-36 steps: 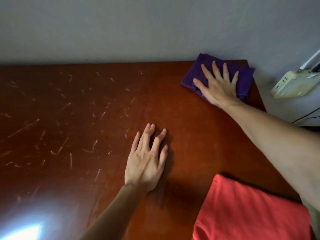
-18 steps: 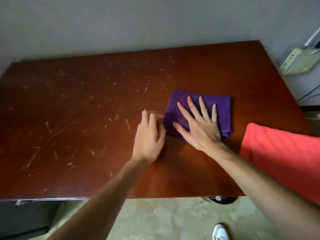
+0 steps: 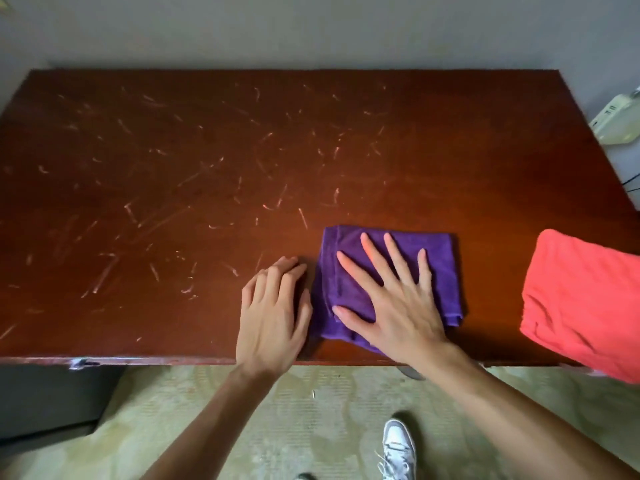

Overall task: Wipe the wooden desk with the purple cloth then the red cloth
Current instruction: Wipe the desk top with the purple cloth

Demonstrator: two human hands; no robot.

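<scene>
The folded purple cloth (image 3: 440, 265) lies flat on the wooden desk (image 3: 207, 168), close to its front edge and right of centre. My right hand (image 3: 398, 299) presses down on the cloth, palm flat and fingers spread. Just left of the cloth, my left hand (image 3: 273, 310) rests on the bare wood with fingers together and slightly curled, holding nothing. The folded red cloth (image 3: 581, 299) sits at the desk's front right corner and hangs a little over the edge. Pale scratch marks cover much of the desk's left and middle.
A grey wall runs behind the desk. A pale device (image 3: 616, 123) with cables sits beyond the desk's right edge. Below the front edge are a patterned floor (image 3: 277, 410) and a white shoe (image 3: 398, 448). A dark cabinet side (image 3: 45, 400) stands at lower left.
My right hand has dragged the purple cloth from the far right corner to the front edge. My left hand has slid back beside it. The view has pulled back, showing the whole desk.
</scene>
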